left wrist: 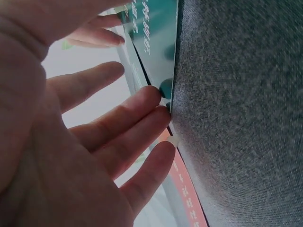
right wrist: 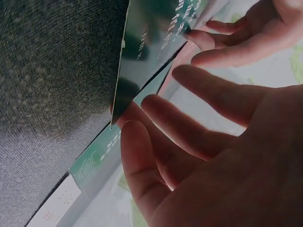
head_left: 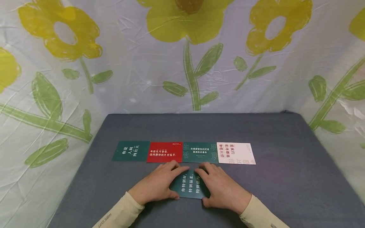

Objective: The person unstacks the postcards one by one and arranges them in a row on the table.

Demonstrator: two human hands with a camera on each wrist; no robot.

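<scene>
A green card (head_left: 190, 192) with white vertical writing lies between my two hands, close over the grey table cover. My left hand (head_left: 158, 183) holds its left side, thumb by the near corner and fingers at the far edge. On the opposite side, my right hand (head_left: 223, 188) holds it the same way, with its thumb near the bottom right corner. In the left wrist view, fingertips (left wrist: 152, 96) meet the corner of the card. The right wrist view shows fingers (right wrist: 135, 137) at the card's other corner, one partly hidden behind it.
Just beyond my hands, a row of cards runs side by side: a green card (head_left: 131, 151) at left, a red card (head_left: 164, 155), another green card (head_left: 199, 156), and a white card (head_left: 236, 153) at right. A flower-printed curtain (head_left: 119, 91) borders the grey table (head_left: 285, 190).
</scene>
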